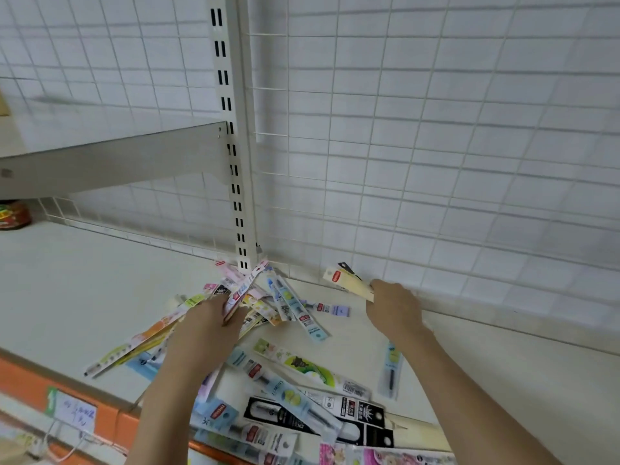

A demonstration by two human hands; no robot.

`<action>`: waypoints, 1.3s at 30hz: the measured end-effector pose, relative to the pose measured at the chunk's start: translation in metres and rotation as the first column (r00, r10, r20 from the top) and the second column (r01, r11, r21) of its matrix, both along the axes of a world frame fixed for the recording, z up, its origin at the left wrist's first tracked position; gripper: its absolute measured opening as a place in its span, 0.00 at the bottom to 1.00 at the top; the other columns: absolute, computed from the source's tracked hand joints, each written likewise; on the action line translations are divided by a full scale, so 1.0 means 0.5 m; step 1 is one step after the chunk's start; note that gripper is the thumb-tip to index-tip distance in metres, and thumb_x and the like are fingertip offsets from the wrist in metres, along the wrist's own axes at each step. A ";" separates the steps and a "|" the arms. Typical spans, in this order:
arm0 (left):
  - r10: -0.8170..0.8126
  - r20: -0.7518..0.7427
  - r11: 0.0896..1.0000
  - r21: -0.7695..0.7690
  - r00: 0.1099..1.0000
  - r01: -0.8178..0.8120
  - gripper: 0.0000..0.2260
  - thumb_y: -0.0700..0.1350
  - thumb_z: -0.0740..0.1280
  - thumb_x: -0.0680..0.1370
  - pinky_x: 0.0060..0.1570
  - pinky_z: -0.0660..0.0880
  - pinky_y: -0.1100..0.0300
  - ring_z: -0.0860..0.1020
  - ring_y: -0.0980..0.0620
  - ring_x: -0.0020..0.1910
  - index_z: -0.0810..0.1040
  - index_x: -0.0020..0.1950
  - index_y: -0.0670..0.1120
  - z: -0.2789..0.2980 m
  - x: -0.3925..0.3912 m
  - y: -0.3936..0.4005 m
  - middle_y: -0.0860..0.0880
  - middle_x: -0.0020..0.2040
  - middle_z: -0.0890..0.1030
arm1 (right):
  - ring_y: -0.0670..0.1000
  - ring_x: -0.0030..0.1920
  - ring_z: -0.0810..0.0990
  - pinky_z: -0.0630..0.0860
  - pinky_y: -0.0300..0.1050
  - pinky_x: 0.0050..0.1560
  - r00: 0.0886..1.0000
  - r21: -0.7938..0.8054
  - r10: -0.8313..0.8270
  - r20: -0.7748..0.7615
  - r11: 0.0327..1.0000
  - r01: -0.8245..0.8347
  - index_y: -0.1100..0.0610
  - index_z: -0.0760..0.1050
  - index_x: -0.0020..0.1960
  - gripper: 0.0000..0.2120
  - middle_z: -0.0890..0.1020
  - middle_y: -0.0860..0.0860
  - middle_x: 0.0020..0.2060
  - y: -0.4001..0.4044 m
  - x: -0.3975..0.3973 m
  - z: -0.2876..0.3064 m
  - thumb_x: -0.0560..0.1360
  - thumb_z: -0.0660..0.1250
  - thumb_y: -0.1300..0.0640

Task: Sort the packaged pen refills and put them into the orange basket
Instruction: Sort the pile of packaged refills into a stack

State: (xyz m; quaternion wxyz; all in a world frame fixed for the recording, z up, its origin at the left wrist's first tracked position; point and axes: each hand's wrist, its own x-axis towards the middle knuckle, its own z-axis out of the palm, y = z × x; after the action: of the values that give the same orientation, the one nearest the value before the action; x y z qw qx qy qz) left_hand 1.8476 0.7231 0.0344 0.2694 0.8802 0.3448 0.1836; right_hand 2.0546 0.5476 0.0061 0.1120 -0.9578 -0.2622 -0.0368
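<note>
- At the shelf's far left edge we note a dark red jar (14, 214), half hidden under the upper shelf (110, 162); it stands well apart from everything else.
- On the orange front lip (27, 380) of the shelf (84, 297), near the left front corner, a handwritten price tag (75, 414) hangs; we cannot read it.
- Left of centre, a fan of long packaged refills (134, 344) lies flat, pointing toward the front left.
- Our left hand (208, 322) is over the middle of the shelf, fingers curled round a bundle of packets (246, 286) that sticks up and back toward the slotted upright (235, 162).
- Just right of that hand, more packets (302, 310) lie loosely crossed near the back edge, by the foot of the upright.
- Toward the front edge, between the two forearms, a heap of packets (302, 407) overlaps; a black-carded one (352, 417) lies on the front lip, and pink ones (385, 458) show at the bottom of the view.
- A single blue packet (391, 370) lies alone beside the right forearm.
- Our right hand (394, 307) is near the back edge, clamped on a pale yellow packet (349, 280) with a red label, which angles up and left toward the wire-grid back panel (436, 129).
- We see no orange basket in this view.
</note>
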 end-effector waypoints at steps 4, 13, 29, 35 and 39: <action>-0.046 0.016 0.999 -0.011 0.999 0.046 0.14 0.48 0.61 0.79 0.28 0.61 0.58 0.66 0.50 0.27 0.67 0.35 0.43 -0.003 0.010 -0.005 0.47 0.29 0.70 | 0.55 0.36 0.75 0.65 0.42 0.31 0.992 0.263 -0.102 -0.073 0.958 0.117 0.57 0.72 0.42 0.16 0.75 0.51 0.33 -0.045 -0.001 0.047 0.78 0.59 0.45; -0.123 0.006 0.992 -0.003 0.992 0.123 0.15 0.48 0.61 0.79 0.27 0.61 0.59 0.67 0.51 0.27 0.66 0.34 0.45 -0.004 0.010 0.001 0.47 0.28 0.70 | 0.55 0.34 0.82 0.76 0.45 0.34 0.867 0.457 -0.101 -0.488 0.817 0.353 0.59 0.66 0.55 0.14 0.81 0.58 0.43 -0.159 -0.011 0.075 0.73 0.67 0.65; -0.153 -0.052 0.988 -0.030 0.987 0.151 0.14 0.50 0.60 0.79 0.32 0.71 0.56 0.74 0.48 0.28 0.69 0.37 0.44 -0.033 -0.043 0.032 0.48 0.26 0.73 | 0.53 0.37 0.76 0.69 0.41 0.35 0.891 -0.082 -0.313 -0.330 0.949 0.303 0.58 0.70 0.44 0.17 0.71 0.49 0.31 -0.086 -0.100 -0.004 0.74 0.63 0.43; -0.139 -0.022 0.989 -0.060 0.990 0.138 0.14 0.48 0.62 0.78 0.38 0.77 0.50 0.78 0.46 0.29 0.71 0.34 0.43 -0.041 -0.079 0.036 0.45 0.28 0.80 | 0.53 0.38 0.74 0.65 0.42 0.30 0.931 0.003 -0.185 -0.316 0.981 0.196 0.58 0.69 0.52 0.09 0.73 0.50 0.36 -0.084 -0.096 0.008 0.78 0.58 0.52; -0.171 -0.049 0.985 -0.023 0.984 0.170 0.15 0.41 0.62 0.77 0.28 0.65 0.58 0.70 0.50 0.27 0.65 0.31 0.46 -0.034 -0.076 0.012 0.48 0.27 0.72 | 0.56 0.40 0.78 0.68 0.44 0.32 0.950 0.165 -0.099 -0.296 0.974 0.153 0.58 0.66 0.55 0.07 0.79 0.56 0.43 -0.112 -0.126 0.037 0.79 0.58 0.57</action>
State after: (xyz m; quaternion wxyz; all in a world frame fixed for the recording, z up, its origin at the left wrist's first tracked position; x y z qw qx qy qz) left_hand 1.8094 0.7289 0.0174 0.2833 0.9084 0.2767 0.1341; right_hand 1.9917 0.4914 0.0245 0.2350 -0.9532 -0.1768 0.0706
